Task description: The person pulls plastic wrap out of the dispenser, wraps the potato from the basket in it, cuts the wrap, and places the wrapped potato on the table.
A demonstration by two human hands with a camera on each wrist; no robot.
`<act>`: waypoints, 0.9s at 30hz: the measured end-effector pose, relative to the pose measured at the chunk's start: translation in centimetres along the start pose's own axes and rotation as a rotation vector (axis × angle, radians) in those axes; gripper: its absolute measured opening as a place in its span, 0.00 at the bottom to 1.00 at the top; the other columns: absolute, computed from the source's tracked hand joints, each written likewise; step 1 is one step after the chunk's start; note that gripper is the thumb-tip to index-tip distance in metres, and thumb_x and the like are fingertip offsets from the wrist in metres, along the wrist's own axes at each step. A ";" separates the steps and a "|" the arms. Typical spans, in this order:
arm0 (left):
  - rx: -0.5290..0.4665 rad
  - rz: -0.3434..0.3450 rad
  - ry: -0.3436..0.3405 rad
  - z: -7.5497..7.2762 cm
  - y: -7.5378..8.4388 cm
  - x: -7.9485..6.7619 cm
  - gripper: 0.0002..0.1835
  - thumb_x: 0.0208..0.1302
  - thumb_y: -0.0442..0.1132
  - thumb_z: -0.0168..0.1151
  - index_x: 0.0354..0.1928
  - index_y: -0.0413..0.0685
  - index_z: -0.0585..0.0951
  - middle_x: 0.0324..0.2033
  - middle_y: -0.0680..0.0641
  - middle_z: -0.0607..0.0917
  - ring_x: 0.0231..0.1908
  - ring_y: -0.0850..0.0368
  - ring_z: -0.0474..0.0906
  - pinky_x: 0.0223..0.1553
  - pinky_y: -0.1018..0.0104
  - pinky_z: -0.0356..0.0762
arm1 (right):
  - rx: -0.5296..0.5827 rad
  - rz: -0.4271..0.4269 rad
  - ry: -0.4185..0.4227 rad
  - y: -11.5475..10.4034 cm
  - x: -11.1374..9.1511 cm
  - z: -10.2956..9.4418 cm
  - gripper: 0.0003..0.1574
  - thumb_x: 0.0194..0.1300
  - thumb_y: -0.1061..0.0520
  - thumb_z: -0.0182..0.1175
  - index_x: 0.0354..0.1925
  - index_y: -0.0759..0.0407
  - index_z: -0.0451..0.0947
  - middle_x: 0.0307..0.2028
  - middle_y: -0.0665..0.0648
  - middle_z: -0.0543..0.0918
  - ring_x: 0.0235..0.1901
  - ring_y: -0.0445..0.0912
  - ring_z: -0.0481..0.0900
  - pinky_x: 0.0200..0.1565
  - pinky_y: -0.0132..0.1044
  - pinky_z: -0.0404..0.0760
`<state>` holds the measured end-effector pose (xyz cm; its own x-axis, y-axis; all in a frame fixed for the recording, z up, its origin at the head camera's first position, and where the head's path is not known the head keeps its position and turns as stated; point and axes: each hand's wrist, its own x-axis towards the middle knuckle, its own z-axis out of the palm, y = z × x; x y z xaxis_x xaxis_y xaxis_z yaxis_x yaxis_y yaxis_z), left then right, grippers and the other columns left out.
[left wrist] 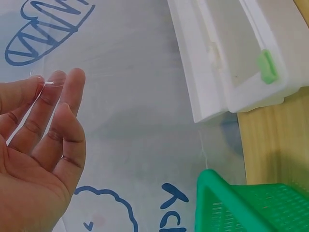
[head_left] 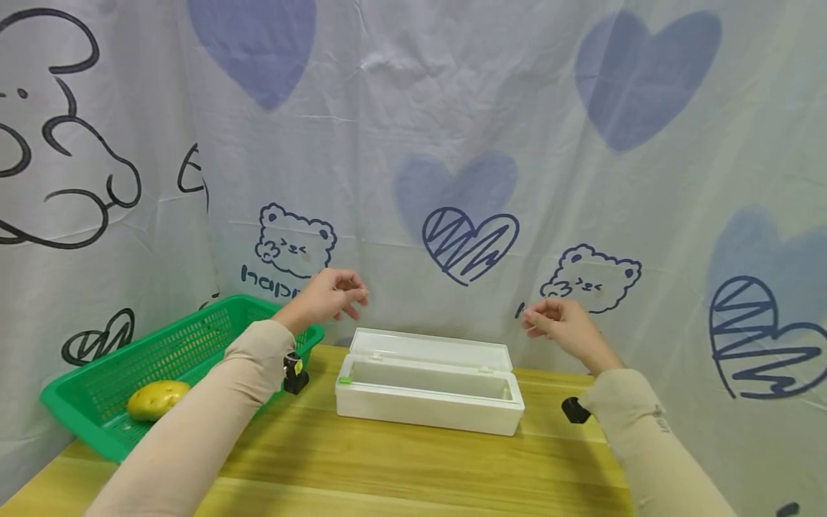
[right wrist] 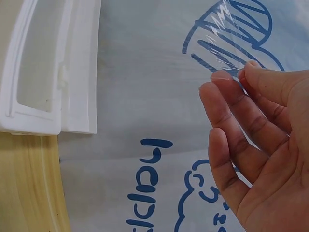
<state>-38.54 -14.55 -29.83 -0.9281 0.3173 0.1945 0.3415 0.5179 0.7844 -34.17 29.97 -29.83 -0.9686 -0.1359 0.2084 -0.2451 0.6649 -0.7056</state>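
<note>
Both hands are raised above and behind a white lidded box (head_left: 426, 415), one over each end. My left hand (head_left: 328, 294) pinches an edge of clear plastic film (left wrist: 48, 83) between thumb and fingertips. On the other side, my right hand (head_left: 565, 327) pinches the film too, and its shiny creases show in the right wrist view. The sheet is nearly invisible against the curtain in the head view. The box's lid (head_left: 429, 347) stands tipped back, and a small green tab (head_left: 345, 380) sits at the left end of its long opening.
At the left stands a green mesh basket (head_left: 77, 413) with a yellow potato (head_left: 157, 400) in it, partly behind the left forearm. The box rests on a wooden table (head_left: 413, 467). A white curtain (head_left: 388, 86) with hearts and bears hangs close behind.
</note>
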 end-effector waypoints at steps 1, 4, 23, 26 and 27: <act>-0.002 0.003 -0.001 -0.1 0.1 0.0 0.08 0.82 0.42 0.60 0.48 0.46 0.84 0.47 0.41 0.91 0.38 0.51 0.92 0.33 0.63 0.83 | -0.002 -0.004 0.000 0.0 0.0 -0.1 0.20 0.83 0.50 0.59 0.55 0.67 0.82 0.48 0.64 0.92 0.47 0.56 0.92 0.48 0.36 0.86; -0.008 0.011 -0.005 -0.3 0.3 0.0 0.08 0.82 0.42 0.60 0.48 0.46 0.84 0.47 0.42 0.91 0.39 0.51 0.92 0.34 0.63 0.83 | -0.015 0.001 0.006 -0.3 0.2 -0.2 0.20 0.82 0.49 0.60 0.55 0.65 0.82 0.49 0.62 0.92 0.45 0.52 0.92 0.48 0.37 0.86; -0.013 0.032 0.026 -1.5 1.5 -0.3 0.08 0.83 0.42 0.59 0.49 0.47 0.83 0.48 0.43 0.91 0.43 0.50 0.91 0.39 0.61 0.86 | -0.037 -0.019 0.000 -2.4 0.2 -1.4 0.19 0.83 0.49 0.59 0.53 0.65 0.83 0.48 0.66 0.91 0.41 0.49 0.91 0.41 0.33 0.86; -0.010 0.036 0.034 -1.6 1.8 -0.3 0.08 0.83 0.42 0.59 0.49 0.47 0.84 0.48 0.43 0.91 0.43 0.49 0.91 0.38 0.61 0.86 | -0.039 -0.017 0.012 -2.6 0.2 -1.6 0.19 0.83 0.49 0.59 0.52 0.64 0.83 0.49 0.66 0.91 0.42 0.50 0.91 0.42 0.33 0.86; -0.010 0.038 0.035 -1.7 1.9 -0.3 0.08 0.83 0.42 0.59 0.50 0.47 0.84 0.48 0.42 0.91 0.44 0.49 0.91 0.38 0.62 0.86 | -0.044 -0.016 0.017 -2.7 0.2 -1.7 0.19 0.83 0.48 0.59 0.53 0.63 0.83 0.49 0.66 0.91 0.41 0.49 0.91 0.42 0.34 0.86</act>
<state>-37.86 -15.00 -27.44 -0.9192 0.3082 0.2449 0.3753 0.4982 0.7816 -33.64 29.38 -26.79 -0.9634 -0.1349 0.2315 -0.2586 0.6941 -0.6718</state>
